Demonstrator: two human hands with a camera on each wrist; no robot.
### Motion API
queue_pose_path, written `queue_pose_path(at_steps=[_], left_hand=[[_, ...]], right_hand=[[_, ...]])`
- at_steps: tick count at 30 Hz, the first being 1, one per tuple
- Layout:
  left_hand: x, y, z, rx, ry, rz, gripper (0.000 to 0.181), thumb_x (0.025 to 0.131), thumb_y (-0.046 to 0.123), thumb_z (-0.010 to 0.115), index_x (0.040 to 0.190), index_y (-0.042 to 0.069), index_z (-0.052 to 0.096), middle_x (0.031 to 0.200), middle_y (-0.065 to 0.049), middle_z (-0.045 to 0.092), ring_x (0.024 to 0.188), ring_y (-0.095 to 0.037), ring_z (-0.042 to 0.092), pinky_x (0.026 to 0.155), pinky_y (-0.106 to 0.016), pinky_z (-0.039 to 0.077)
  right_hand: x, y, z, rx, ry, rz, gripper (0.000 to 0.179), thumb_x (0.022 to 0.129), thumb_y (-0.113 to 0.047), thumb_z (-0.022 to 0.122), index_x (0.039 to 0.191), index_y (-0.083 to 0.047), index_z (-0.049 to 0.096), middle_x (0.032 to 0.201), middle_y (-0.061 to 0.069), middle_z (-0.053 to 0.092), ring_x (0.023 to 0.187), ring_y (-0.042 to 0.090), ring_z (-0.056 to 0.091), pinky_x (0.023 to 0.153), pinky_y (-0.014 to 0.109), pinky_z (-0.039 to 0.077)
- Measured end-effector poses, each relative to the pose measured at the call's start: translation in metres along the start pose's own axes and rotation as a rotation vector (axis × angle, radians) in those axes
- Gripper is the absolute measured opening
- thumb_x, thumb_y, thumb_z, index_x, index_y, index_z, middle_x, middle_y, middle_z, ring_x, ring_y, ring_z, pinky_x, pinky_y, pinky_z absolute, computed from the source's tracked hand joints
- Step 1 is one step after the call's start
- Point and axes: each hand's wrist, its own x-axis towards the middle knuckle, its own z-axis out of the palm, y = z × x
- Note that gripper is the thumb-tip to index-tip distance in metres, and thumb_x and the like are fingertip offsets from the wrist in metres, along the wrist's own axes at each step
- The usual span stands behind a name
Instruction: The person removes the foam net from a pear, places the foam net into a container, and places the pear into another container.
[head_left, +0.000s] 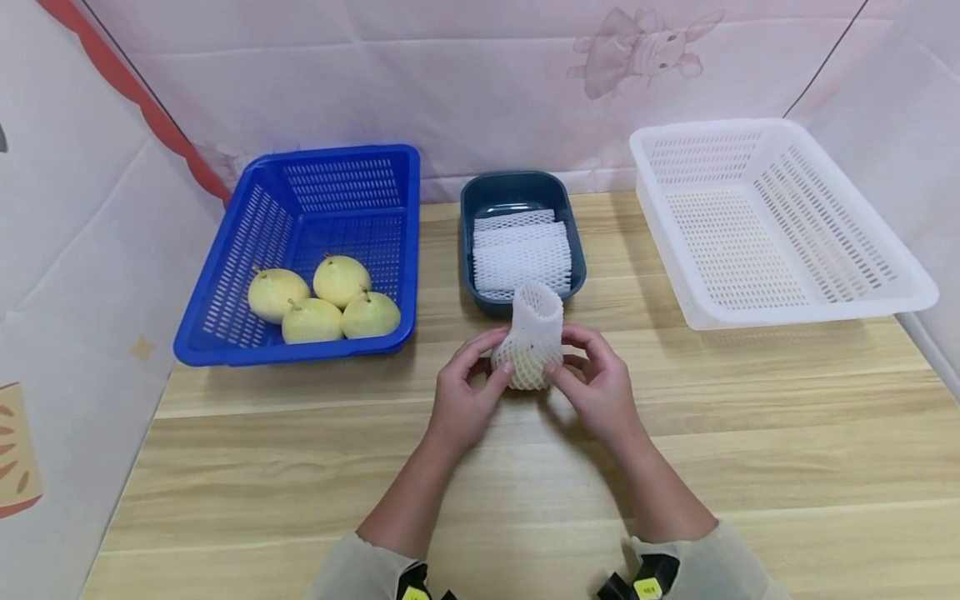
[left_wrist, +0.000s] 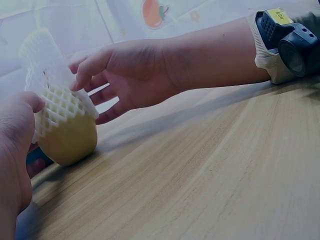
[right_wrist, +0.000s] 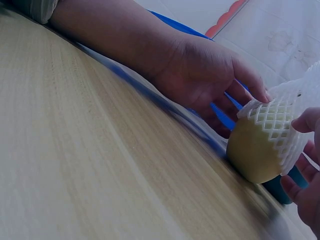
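Note:
A yellow-green pear (left_wrist: pixel 72 142) stands on the table with a white foam net sleeve (head_left: pixel 537 333) pulled over its upper part. The sleeve's loose end rises above the fruit as an open tube, while the pear's lower part is bare in both wrist views. My left hand (head_left: pixel 467 398) pinches the sleeve's edge from the left, its thumb at the front. From the opposite side my right hand (head_left: pixel 602 387) pinches the netting, thumb also in front. Just behind them, a dark teal bin (head_left: pixel 576 258) holds several flat white foam sleeves (head_left: pixel 521 257).
On the left is a blue perforated basket (head_left: pixel 411 250) with several bare pears (head_left: pixel 341 281) near its front. A white perforated basket (head_left: pixel 693 308) stands at the back right. Pink printed cloth (head_left: pixel 487 92) hangs behind the wooden table (head_left: pixel 300 475).

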Motion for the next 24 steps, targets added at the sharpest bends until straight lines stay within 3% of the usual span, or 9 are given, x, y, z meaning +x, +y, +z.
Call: queue_pose_path(at_steps=[9,16,20,24], left_hand=[[0.002,-0.028,0.001,0.011,0.033,0.051,0.033,0.091,0.008,0.070,0.123,0.006,0.065,0.129,-0.006,0.065,0.122,-0.019,0.059,0.098,-0.043,0.051],[-0.001,-0.030,0.002,0.038,0.047,0.103,0.029,0.091,0.016,0.072,0.119,0.011,0.069,0.124,0.002,0.068,0.118,-0.015,0.061,0.098,-0.040,0.051],[-0.001,-0.029,0.003,0.046,0.069,0.132,0.026,0.090,0.016,0.073,0.115,0.010,0.070,0.121,0.001,0.069,0.117,-0.016,0.062,0.098,-0.040,0.051],[-0.002,-0.024,0.004,0.044,0.093,0.130,0.024,0.088,0.012,0.075,0.110,0.009,0.071,0.119,-0.002,0.070,0.115,-0.017,0.063,0.098,-0.042,0.051]], right_hand=[[0.001,0.002,-0.001,-0.019,0.009,-0.065,0.040,0.085,0.007,0.070,0.124,-0.001,0.064,0.122,0.014,0.059,0.114,0.018,0.057,0.091,0.028,0.054],[-0.003,0.003,-0.002,-0.009,0.004,-0.096,0.036,0.087,0.006,0.069,0.122,0.000,0.065,0.121,0.009,0.061,0.114,0.016,0.056,0.094,0.029,0.052],[-0.003,0.002,0.000,-0.013,-0.006,-0.134,0.040,0.082,0.009,0.072,0.121,0.002,0.065,0.118,0.007,0.062,0.114,0.017,0.056,0.098,0.031,0.050],[-0.003,0.000,0.005,-0.028,-0.002,-0.172,0.046,0.076,0.011,0.077,0.120,0.001,0.066,0.117,0.012,0.063,0.113,0.016,0.057,0.100,0.029,0.049]])
